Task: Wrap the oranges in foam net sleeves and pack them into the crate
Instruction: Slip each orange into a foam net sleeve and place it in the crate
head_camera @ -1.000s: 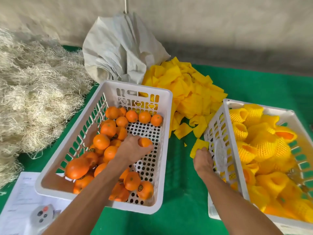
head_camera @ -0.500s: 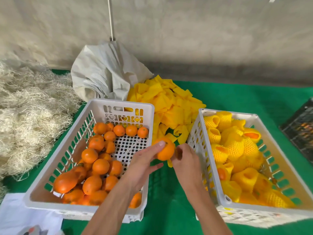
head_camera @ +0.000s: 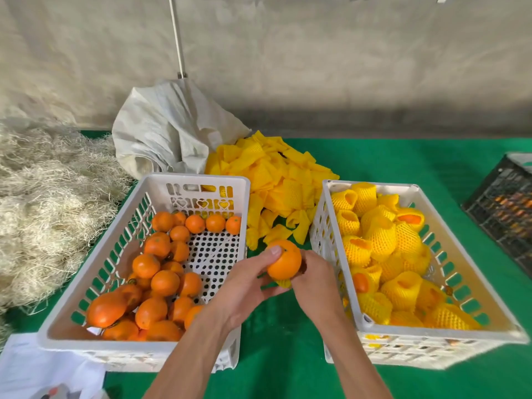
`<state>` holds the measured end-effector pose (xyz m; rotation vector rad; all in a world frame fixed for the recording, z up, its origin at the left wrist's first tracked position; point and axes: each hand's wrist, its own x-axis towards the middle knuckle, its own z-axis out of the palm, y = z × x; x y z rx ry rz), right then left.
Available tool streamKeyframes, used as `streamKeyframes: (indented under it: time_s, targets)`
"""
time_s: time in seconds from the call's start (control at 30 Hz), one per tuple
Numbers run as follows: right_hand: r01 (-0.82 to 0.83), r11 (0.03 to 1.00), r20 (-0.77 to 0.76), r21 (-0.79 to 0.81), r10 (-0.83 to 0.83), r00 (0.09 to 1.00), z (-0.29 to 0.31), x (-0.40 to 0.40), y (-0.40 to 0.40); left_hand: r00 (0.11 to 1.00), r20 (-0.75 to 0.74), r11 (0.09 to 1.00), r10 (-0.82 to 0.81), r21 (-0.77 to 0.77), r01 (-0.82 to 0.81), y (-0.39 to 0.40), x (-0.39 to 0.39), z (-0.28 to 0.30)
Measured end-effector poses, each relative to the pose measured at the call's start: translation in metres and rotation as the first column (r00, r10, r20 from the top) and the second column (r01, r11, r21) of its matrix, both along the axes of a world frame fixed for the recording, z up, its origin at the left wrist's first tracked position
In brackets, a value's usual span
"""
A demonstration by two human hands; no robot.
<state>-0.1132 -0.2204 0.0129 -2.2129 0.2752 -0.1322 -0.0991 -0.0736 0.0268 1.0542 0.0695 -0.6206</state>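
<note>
The left hand [head_camera: 247, 286] curls its thumb and fingers round a bare, round orange [head_camera: 284, 260], holding it above the green-covered desk [head_camera: 288, 355] in the gap between two crates. The right hand [head_camera: 313, 283] meets it from the other side, pinching a yellow foam net sleeve [head_camera: 282, 283] of which only a scrap shows under the fruit; how far its mouth is stretched I cannot tell. To do this step well, I judge the right hand should spread the sleeve's mouth wide while the left pushes the orange squarely in, until the net covers it evenly. Just left of the hands stands the white perforated plastic crate of bare oranges [head_camera: 149, 182]; just right, the white plastic crate of sleeved oranges [head_camera: 325, 226], where this one belongs. Beyond the hands lies the heap of spare yellow sleeves [head_camera: 276, 174].
</note>
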Motion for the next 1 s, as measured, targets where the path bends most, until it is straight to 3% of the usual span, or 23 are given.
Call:
streamKeyframes:
  time_s: [0.07, 0.13, 0.2, 0.27, 0.33, 0.43, 0.53, 0.6, 0.63, 0.7, 0.77, 0.87, 1.0]
  targets:
    - [-0.043, 0.995, -0.016, 0.085, 0.045, 0.999, -0.001, -0.002, -0.008, 0.998, -0.017, 0.997, 0.056, 0.062, -0.055, 0.001, -0.002, -0.002]
    - [-0.027, 0.945, 0.021, 0.327, 0.022, 1.0, 0.001, -0.005, -0.015, 0.993, -0.038, 0.99, 0.112, 0.091, -0.108, 0.007, -0.002, -0.005]
    - [-0.012, 0.893, 0.05, 0.451, -0.011, 0.999, 0.008, -0.009, -0.02, 0.993, -0.002, 0.983, 0.114, 0.142, -0.113, 0.013, -0.005, -0.006]
    - [-0.026, 0.931, 0.127, 0.364, -0.022, 0.992, 0.016, -0.012, -0.021, 0.994, 0.096, 0.963, 0.052, 0.26, -0.076, 0.012, -0.009, -0.005]
    - [-0.042, 0.985, 0.211, 0.165, 0.006, 0.977, 0.023, -0.016, -0.019, 0.985, 0.168, 0.917, 0.026, 0.389, -0.091, 0.005, -0.012, -0.003]
    - [-0.103, 0.988, 0.304, -0.117, 0.135, 0.943, 0.028, -0.028, -0.002, 0.944, 0.327, 0.786, 0.037, 0.574, -0.229, -0.003, -0.006, 0.001]
    - [-0.102, 0.976, 0.383, -0.19, 0.169, 0.908, 0.027, -0.038, 0.015, 0.888, 0.455, 0.706, 0.064, 0.608, -0.362, -0.012, 0.003, 0.004]
    - [-0.079, 0.992, 0.413, -0.099, 0.113, 0.904, 0.029, -0.038, 0.015, 0.884, 0.453, 0.727, 0.113, 0.569, -0.384, -0.017, 0.005, 0.004]
    - [-0.083, 0.996, 0.416, -0.031, 0.088, 0.905, 0.03, -0.038, 0.013, 0.899, 0.411, 0.781, 0.154, 0.506, -0.365, -0.02, 0.006, 0.003]
    - [-0.048, 0.994, 0.396, 0.097, 0.005, 0.918, 0.031, -0.036, 0.009, 0.944, 0.242, 0.917, 0.226, 0.273, -0.29, -0.025, 0.007, 0.005]
    - [0.082, 0.981, 0.334, 0.173, -0.137, 0.932, 0.027, -0.034, 0.004, 0.975, 0.125, 0.981, 0.184, 0.04, -0.191, -0.028, 0.007, 0.007]
    - [0.167, 0.932, 0.198, 0.321, -0.239, 0.951, 0.022, -0.028, -0.003, 0.989, 0.142, 0.992, 0.048, -0.119, -0.031, -0.032, 0.006, 0.01]
    - [0.021, 0.858, 0.245, 0.514, -0.17, 0.954, 0.021, -0.022, -0.02, 0.999, 0.054, 0.983, 0.002, -0.185, 0.008, -0.037, 0.004, 0.003]
